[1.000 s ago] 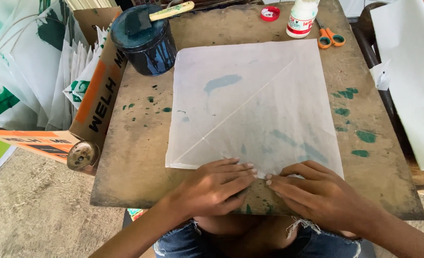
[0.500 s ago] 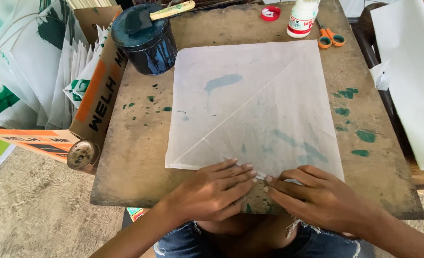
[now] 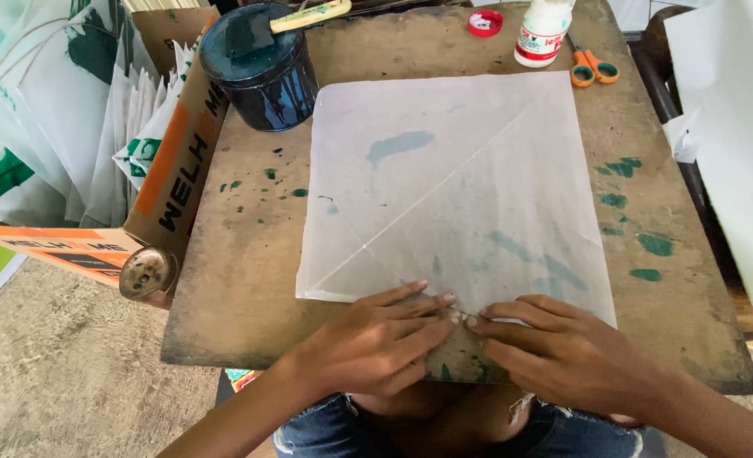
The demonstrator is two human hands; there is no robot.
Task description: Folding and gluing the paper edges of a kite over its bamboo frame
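Observation:
A square sheet of thin white translucent paper [image 3: 453, 187] lies on a worn wooden board [image 3: 240, 254] stained with green paint. A thin stick runs diagonally under the paper. My left hand [image 3: 376, 339] and my right hand [image 3: 563, 352] rest side by side on the paper's near edge, fingertips meeting and pressing that edge flat on the board. Neither hand grips anything.
A dark blue paint tin [image 3: 262, 72] with a brush across it stands at the back left. A white glue bottle [image 3: 544, 32], its red cap [image 3: 484, 22] and orange-handled scissors [image 3: 593, 68] lie at the back. A cardboard box [image 3: 168, 187] and white sheets [image 3: 71, 136] stand left; white paper [image 3: 737, 153] hangs right.
My fingertips have shifted slightly along the paper's near edge; the paper and everything else stay where they were.

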